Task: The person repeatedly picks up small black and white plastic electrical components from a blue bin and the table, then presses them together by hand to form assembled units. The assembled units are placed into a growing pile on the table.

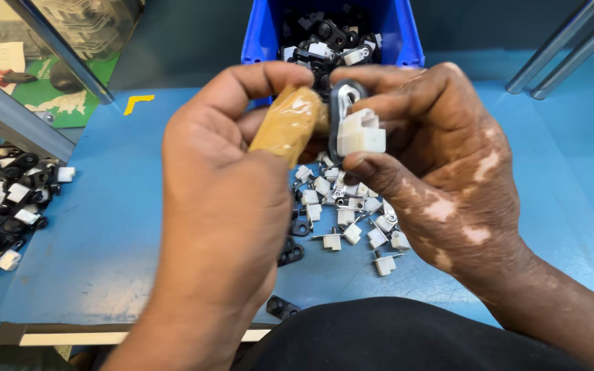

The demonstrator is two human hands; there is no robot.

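The person holds the work at the centre of the frame, above a blue table (104, 227). The right hand (441, 172) pinches a white plastic clip (361, 133) between thumb and forefinger, fingers narrow and closed on it. A black oval bracket (343, 103) sits against the clip's left face, apparently being seated on it. The left hand (221, 178) curls toward the same spot; its forefinger wears a tan tape wrap (289, 124) that presses beside the bracket, and its thumb arches over the top. Whether the left hand actually grips the bracket cannot be told.

To do this step well, the clip should be kept square to the bracket and pressure applied evenly from the taped finger, so the parts mate without tilting.

Loose white clips (348, 213) lie on the table below the hands, at lower centre. A blue bin (262, 34) at upper centre holds assembled black-and-white parts. A further heap of assembled parts (1, 199) lies at the left edge.
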